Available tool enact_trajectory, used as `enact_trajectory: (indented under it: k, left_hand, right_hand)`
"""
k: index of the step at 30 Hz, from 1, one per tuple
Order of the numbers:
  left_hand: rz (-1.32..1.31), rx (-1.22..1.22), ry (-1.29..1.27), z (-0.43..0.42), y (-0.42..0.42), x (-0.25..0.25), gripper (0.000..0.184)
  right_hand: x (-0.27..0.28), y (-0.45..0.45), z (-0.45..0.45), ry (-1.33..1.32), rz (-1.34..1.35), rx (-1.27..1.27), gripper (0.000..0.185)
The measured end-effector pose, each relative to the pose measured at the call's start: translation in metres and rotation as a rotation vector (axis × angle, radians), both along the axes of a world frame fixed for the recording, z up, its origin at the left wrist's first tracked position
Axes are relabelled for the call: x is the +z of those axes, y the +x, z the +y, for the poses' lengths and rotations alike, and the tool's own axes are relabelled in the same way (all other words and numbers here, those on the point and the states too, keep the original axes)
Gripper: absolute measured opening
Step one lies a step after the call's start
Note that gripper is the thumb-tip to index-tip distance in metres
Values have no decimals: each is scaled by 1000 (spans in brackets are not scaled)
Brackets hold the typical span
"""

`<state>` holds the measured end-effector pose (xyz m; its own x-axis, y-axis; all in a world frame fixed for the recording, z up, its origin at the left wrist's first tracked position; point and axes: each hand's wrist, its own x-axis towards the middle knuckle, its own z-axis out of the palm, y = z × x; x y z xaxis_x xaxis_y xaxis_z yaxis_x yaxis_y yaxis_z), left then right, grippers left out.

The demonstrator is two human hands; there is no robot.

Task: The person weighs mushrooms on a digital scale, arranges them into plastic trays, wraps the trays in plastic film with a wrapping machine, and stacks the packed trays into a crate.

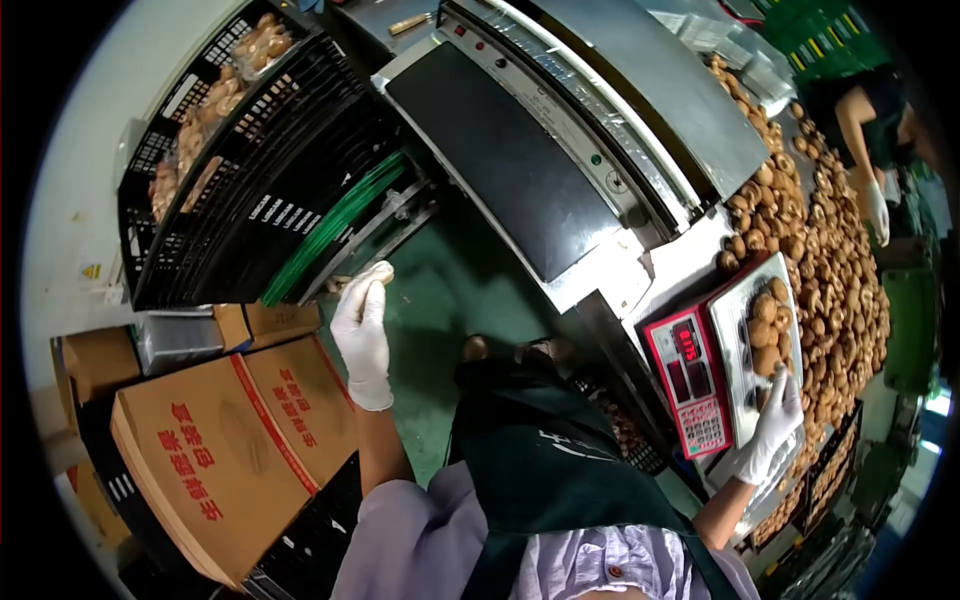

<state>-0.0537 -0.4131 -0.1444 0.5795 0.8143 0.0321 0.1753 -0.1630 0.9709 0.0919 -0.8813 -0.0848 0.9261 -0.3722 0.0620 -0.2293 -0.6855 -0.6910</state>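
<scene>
Right hand (pixel 772 432), thin white glove, wrinkled: fingers loosely bent and slightly spread at the near end of the weighed mushrooms (pixel 768 325); cannot tell if one is gripped. Left hand (pixel 362 345), same kind of glove: raised, thumb and fingers drawn together at the tips; folds of glove blur there, so cannot tell whether anything is pinched. The weighed mushrooms are round, brown, matte caps, clustered on the scale's smooth metal tray (pixel 732 340). Scale (pixel 690 380): red casing, flat keypad, lit red digits. Right beside it, a mushroom pile (pixel 835 290), lumpy, spreads over the table, hemming in the tray's far edge. Another person's gloved hand (pixel 877 212) hangs at the pile's far side. Ahead, a long machine (pixel 510 150): dark flat panel, pale metal frame, straight hard edges. Left: black plastic crates (pixel 240 220), slotted walls, thin green strips (pixel 335 225) against them; below, a flat brown cardboard box (pixel 230 450) with red print. Smooth green floor (pixel 420 350) leaves a gap between crates and machine, left hand over it; right hand has tighter room, between scale and pile.
</scene>
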Motion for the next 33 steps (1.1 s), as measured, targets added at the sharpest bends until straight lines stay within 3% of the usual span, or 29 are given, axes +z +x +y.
enact_trajectory:
  k: [2, 5, 8, 10, 12, 14, 16, 17, 20, 24, 25, 26, 28, 29, 32, 33]
  left_hand:
    - [-13, -31, -30, 9, -9, 5, 17]
    - [-13, -149, 9, 23, -21, 6, 17]
    - [-85, -282, 9, 33, -17, 8, 17]
    - [1, -331, -31, 31, -7, 17, 18]
    - [0, -473, -38, 22, 6, 29, 18]
    - [-1, -628, 35, 7, 24, 41, 17]
    - [-15, -747, 65, -15, 45, 51, 17]
    - [-40, -813, 106, -25, 57, 53, 17]
    - [-71, -989, 144, -65, 93, 61, 17]
    - [-48, -1209, 224, -130, 140, 63, 25]
    - [-13, -1290, 370, -147, 155, 62, 31]
    - [98, -1357, 324, -165, 165, 65, 34]
    - [-242, -1357, 849, -200, 194, 47, 37]
    - [-94, -1418, 675, -218, 210, 43, 43]
    - [-72, -1405, 984, -253, 255, 25, 43]
    - [-38, -1347, 820, -265, 266, 25, 45]
  right_hand:
    - [-7, -11, -21, -19, -169, -127, 31]
    - [-17, -29, -51, -56, -204, -178, 28]
    - [-33, -39, -89, -516, -216, -140, 27]
    - [-39, -43, -102, -505, -222, -137, 23]
    - [-59, -48, -121, -409, -299, -70, 24]
    - [-83, -44, -137, 70, -96, -272, 26]
    - [-93, -43, -137, 191, -43, -289, 27]
    - [-109, -42, -148, 160, -99, -246, 26]
    - [-84, -46, -107, 246, -147, -265, 26]
    - [-94, -40, -113, 295, -108, -308, 23]
    - [-99, -38, -119, 366, -91, -301, 23]
    - [-105, -37, -125, 437, -73, -296, 23]
    - [-97, -36, -119, 477, -142, -273, 23]
    - [-94, -35, -119, 501, -123, -284, 23]
    - [-94, -29, -125, 556, -64, -311, 22]
    - [-94, -26, -126, 578, -56, -318, 22]
